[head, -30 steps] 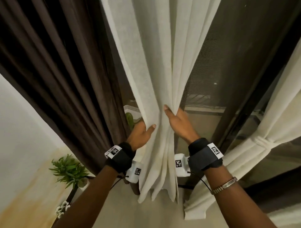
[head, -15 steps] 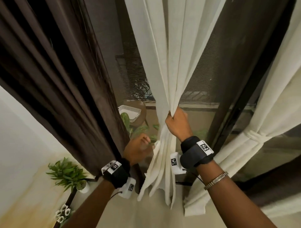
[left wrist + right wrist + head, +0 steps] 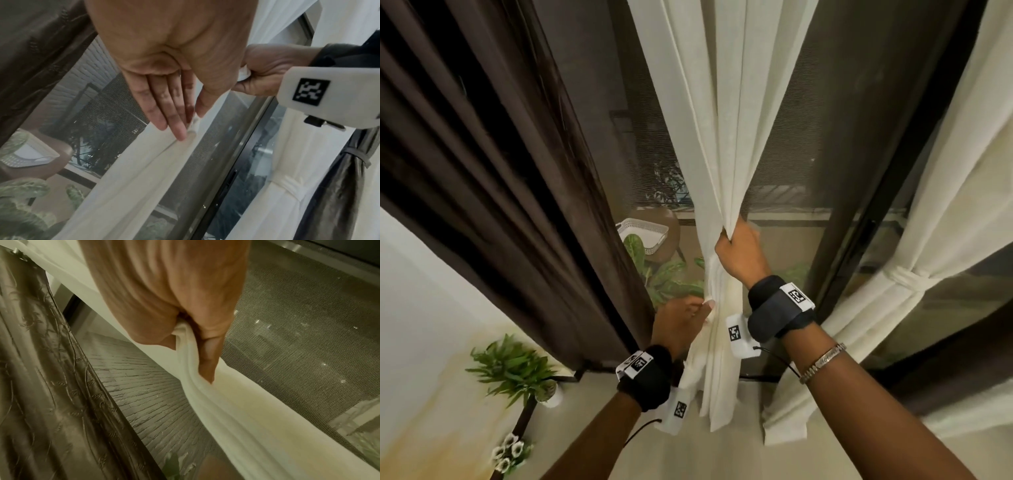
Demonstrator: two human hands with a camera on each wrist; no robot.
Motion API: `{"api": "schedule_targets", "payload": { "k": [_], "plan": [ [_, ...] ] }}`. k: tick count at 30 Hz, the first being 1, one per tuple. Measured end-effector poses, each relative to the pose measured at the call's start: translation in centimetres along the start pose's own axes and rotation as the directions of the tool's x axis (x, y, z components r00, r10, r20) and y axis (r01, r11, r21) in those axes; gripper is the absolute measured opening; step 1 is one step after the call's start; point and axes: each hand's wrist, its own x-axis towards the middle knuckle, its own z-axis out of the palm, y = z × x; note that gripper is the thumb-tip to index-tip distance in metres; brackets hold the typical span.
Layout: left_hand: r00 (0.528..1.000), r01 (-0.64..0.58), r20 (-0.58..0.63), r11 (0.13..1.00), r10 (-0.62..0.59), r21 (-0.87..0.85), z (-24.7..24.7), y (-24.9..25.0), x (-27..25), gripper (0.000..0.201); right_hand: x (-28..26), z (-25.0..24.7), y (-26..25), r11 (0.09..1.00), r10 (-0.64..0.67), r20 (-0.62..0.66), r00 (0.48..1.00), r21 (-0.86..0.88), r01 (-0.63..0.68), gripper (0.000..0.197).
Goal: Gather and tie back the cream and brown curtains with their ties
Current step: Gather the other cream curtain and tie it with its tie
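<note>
Head view, centre frame: sheer cream fabric curtain [image 3: 726,137], bunched, clenched in the curled fingers of the right hand [image 3: 739,253], left hand [image 3: 681,322] just below laying straight fingers against its folds; gathering in hand, fetching its tie likely next; pleated dark-brown curtain [image 3: 500,171], left, untied.

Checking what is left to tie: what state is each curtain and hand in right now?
Middle cream sheer curtain: gathered into a bunch, untied.
Right hand: grips that bunch.
Left hand: fingers straight, touching the curtain lower down.
Dark brown pleated curtain: hanging loose, untied.
Far cream curtain on the right: tied back with its cream fabric tie.
</note>
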Motion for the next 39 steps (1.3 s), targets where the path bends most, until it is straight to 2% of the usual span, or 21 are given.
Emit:
{"api": "schedule_targets", "payload": {
  "k": [4,7,11,13,14,17,19,21,23,24,25,27,28,30,32,34,35,38,39],
  "plan": [
    [0.989,0.08,0.139,0.969,-0.048,-0.233,-0.7,1.9,-0.4,0.02,0.4,-0.1,-0.2,1.0,-0.008,0.043,0.999,-0.001,0.008,0.048],
    [0.975,0.064,0.222,0.954,0.003,-0.293,-2.1,2.8,-1.5,0.018,0.8,-0.3,1.1,0.999,0.023,0.087,0.996,-0.047,-0.019,0.054],
    [0.97,0.085,0.245,0.931,0.005,-0.355,-2.4,2.4,-2.0,0.012,0.1,-0.5,3.4,0.99,0.125,0.267,0.956,-0.091,-0.104,0.054],
    [0.931,0.139,0.365,0.922,0.002,-0.361,-2.0,2.2,-1.7,0.016,-0.3,-0.3,3.6,0.99,0.126,0.303,0.945,-0.099,-0.1,0.053],
    [0.923,0.146,0.386,0.922,0.004,-0.358,-1.7,2.2,-1.5,0.02,-0.4,-0.1,3.6,0.99,0.126,0.313,0.941,-0.103,-0.098,0.054],
    [0.973,0.096,0.232,0.912,-0.001,-0.398,-1.8,2.4,-0.1,0.018,-0.6,0.2,3.5,0.995,0.09,0.329,0.94,-0.069,-0.071,0.056],
    [0.962,0.133,0.272,0.871,0.001,-0.474,-2.4,2.9,0.9,0.045,-0.8,0.2,3.3,0.997,0.072,0.325,0.943,-0.055,-0.057,0.061],
    [0.924,0.117,0.378,0.893,0.063,-0.436,-2.5,3.3,1.8,0.078,-1.0,0.4,3.1,0.996,0.081,0.336,0.938,-0.058,-0.065,0.061],
    [0.897,-0.003,0.418,0.945,0.147,-0.326,-1.7,3.7,2.4,0.11,-1.3,0.7,2.6,0.994,0.107,0.37,0.923,-0.059,-0.091,0.053],
    [0.9,-0.078,0.398,0.963,0.179,-0.256,-1.0,4.1,2.7,0.118,-1.4,0.9,2.5,0.992,0.121,0.388,0.914,-0.066,-0.103,0.043],
    [0.919,-0.142,0.342,0.974,0.197,-0.178,-0.3,4.4,3.1,0.116,-1.5,1.0,2.3,0.993,0.116,0.393,0.912,-0.073,-0.094,0.032],
    [0.96,-0.195,0.205,0.981,0.192,-0.009,0.6,4.6,3.7,0.09,-1.4,1.1,2.3,0.993,0.12,0.411,0.904,-0.049,-0.11,0.018],
    [0.969,-0.186,0.182,0.979,0.17,0.078,0.7,4.6,3.9,0.072,-1.3,1.0,2.6,0.989,0.133,0.457,0.88,-0.002,-0.149,0.024],
    [0.976,-0.142,0.188,0.973,0.107,0.184,0.9,3.9,4.0,0.043,-1.2,0.6,4.1,0.96,0.143,0.564,0.814,0.12,-0.252,0.057],
    [0.985,-0.068,0.167,0.988,0.044,0.141,0.9,3.3,3.7,0.037,-1.9,0.4,6.2,0.939,0.161,0.552,0.818,0.169,-0.299,0.08],
    [0.992,0.007,0.124,0.994,-0.021,0.113,0.7,3.2,3.6,0.032,-3.1,1.0,8.9,0.952,0.232,0.453,0.861,0.076,-0.296,0.077],
    [0.992,0.044,0.111,0.993,-0.056,0.112,0.6,3.3,3.7,0.031,-3.7,1.5,10.2,0.956,0.26,0.446,0.856,0.006,-0.293,0.073],
    [0.986,0.115,0.115,0.99,-0.124,0.082,0.5,3.2,4.1,0.036,-5.3,3.7,13.0,0.956,0.293,0.597,0.747,-0.209,-0.207,0.061],
    [0.984,0.119,0.122,0.99,-0.128,0.082,0.4,3.2,4.1,0.038,-5.6,4.3,13.6,0.958,0.276,0.615,0.739,-0.241,-0.157,0.058]
  ]
}}
